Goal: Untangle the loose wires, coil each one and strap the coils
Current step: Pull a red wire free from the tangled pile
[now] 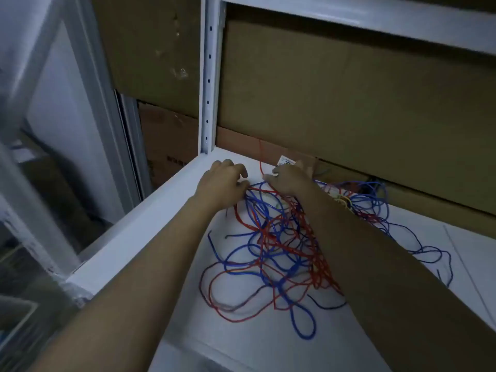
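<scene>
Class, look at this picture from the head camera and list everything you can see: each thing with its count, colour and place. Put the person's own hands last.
Wires: too tangled to count, red and blue, in one heap on the shelf.
Shelf: one, white, under the wires.
Shelf post: one, white with holes, upright at the shelf's far left corner.
Cardboard boxes: several, brown, behind the shelf.
Label: one, white, on the cardboard behind the right hand.
Left hand: one, fingers curled at the heap's far left edge; its grip is hard to tell.
Right hand: one, at the heap's far end, beside a red wire rising from it; its grip is unclear.
</scene>
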Demonstrator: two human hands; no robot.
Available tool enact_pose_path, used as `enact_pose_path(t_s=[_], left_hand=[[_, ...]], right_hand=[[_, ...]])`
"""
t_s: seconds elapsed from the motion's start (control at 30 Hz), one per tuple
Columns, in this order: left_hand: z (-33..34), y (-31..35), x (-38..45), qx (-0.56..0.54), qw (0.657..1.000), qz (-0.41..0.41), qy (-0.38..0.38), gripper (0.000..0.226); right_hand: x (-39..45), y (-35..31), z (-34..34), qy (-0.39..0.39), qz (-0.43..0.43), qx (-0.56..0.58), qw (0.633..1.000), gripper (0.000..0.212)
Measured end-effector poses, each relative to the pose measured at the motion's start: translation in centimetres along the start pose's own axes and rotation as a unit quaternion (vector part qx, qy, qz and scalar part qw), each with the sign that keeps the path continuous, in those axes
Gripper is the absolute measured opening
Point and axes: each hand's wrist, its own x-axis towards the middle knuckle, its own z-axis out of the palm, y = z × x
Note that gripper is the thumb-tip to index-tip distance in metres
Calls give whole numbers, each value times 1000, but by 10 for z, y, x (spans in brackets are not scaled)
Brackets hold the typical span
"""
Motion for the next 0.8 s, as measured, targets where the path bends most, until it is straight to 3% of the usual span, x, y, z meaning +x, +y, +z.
enact_pose_path(t_s=[0.17, 0.33, 0.43, 0.53, 0.63, 0.73, 0.8], left_hand=[[-1, -11, 9, 26, 999, 7, -21, 33], [-9, -9, 23, 36, 997, 63, -2, 53], [-17, 2, 37, 75, 991, 114, 2, 61], [-28, 14, 48, 80, 988, 127, -34, 45], [-39, 20, 47, -36, 989, 139, -27, 32], [-45, 22, 40, -181, 971, 154, -28, 30], [-48, 29, 35, -223, 959, 174, -22, 32]], right_hand=[[-2, 1, 5, 21, -34, -1, 999, 22], [-23, 6, -22, 147, -133, 38, 979, 26], [-39, 2, -47, 117, -132, 123, 977, 25], [-58, -1, -70, 132, -115, 176, 969, 28], [-82, 5, -88, 224, -88, 199, 950, 25], [-105, 13, -96, 331, -62, 230, 913, 22], [-117, 17, -94, 363, -58, 230, 901, 18]])
